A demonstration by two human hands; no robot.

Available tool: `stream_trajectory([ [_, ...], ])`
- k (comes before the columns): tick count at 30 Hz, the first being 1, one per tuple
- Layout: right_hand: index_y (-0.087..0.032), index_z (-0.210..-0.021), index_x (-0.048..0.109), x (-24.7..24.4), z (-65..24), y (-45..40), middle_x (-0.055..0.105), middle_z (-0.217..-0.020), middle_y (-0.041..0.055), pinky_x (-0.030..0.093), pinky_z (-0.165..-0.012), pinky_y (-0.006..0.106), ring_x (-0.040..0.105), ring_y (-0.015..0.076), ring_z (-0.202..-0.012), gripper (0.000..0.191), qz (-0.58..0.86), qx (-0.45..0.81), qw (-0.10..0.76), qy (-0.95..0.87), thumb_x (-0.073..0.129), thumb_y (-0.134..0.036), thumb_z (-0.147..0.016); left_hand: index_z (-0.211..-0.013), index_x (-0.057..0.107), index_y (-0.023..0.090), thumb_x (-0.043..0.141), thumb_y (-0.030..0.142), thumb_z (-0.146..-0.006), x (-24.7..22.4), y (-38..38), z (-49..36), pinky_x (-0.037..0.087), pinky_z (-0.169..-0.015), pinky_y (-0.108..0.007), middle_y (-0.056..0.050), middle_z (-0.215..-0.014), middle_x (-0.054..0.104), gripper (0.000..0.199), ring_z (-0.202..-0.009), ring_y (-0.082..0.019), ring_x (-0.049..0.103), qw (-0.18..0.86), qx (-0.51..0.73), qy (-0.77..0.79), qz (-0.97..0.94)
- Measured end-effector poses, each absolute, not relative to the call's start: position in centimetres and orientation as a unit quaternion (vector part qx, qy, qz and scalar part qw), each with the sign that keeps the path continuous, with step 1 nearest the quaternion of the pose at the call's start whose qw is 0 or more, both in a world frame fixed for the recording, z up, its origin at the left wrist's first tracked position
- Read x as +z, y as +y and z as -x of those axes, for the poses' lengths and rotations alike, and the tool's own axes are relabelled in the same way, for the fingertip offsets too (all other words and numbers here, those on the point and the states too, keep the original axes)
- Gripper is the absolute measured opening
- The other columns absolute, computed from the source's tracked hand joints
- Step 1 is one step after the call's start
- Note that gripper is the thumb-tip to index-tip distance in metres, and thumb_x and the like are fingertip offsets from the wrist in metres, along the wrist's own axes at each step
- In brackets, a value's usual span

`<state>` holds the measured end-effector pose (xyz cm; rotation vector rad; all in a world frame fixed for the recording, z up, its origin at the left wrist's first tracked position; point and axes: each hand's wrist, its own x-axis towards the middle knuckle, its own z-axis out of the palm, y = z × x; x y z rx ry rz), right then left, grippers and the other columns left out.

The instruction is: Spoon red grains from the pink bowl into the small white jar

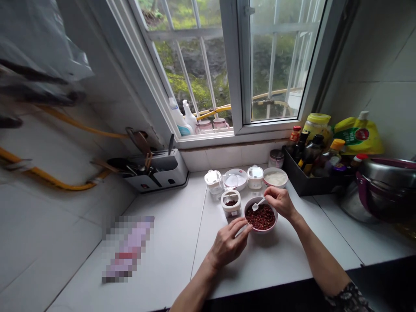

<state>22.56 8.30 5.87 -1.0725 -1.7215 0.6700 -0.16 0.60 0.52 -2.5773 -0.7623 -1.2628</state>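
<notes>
A round bowl (277, 217) with a pinkish outside stands on the white counter, filled with dark red Sichuan peppercorns (261, 219). My left hand (230, 242) rests its fingertips and thumb against the bowl's left side and rim, steadying it. Between the thumb and fingers of my right hand (281, 203) is the handle of a small white spoon (255, 206), its scoop lying over the peppercorns. Just left of the bowl is a clear seasoning jar (231, 203) with a white-rimmed lid and some dark peppercorns inside.
Behind stand two white-lidded jars (213, 180) (255, 175), an oval white dish (238, 179) and a bowl of white powder (275, 177). A black bottle bin (300, 182) and a steel pot (380, 195) are at right; a utensil holder (170, 171) stands at left.
</notes>
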Motion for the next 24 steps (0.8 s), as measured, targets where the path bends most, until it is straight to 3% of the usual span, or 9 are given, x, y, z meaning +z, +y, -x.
stream_trajectory([
  [24, -0.018, -0.063, 0.063, 5.11, -22.09, 8.24, 0.058, -0.053, -0.0019, 0.039, -0.049, 0.021, 0.051, 0.0112, -0.050, 0.012, 0.436, 0.355, 0.420, -0.713, 0.052, -0.020, -0.068, -0.121, 0.062, 0.012, 0.051, 0.006, -0.092, 0.25, 0.66, 0.20, 0.061, -0.089, -0.036, -0.015, -0.108, 0.068, 0.031, -0.110, -0.024, 0.065, 0.094, -0.429, -0.252, 0.862],
])
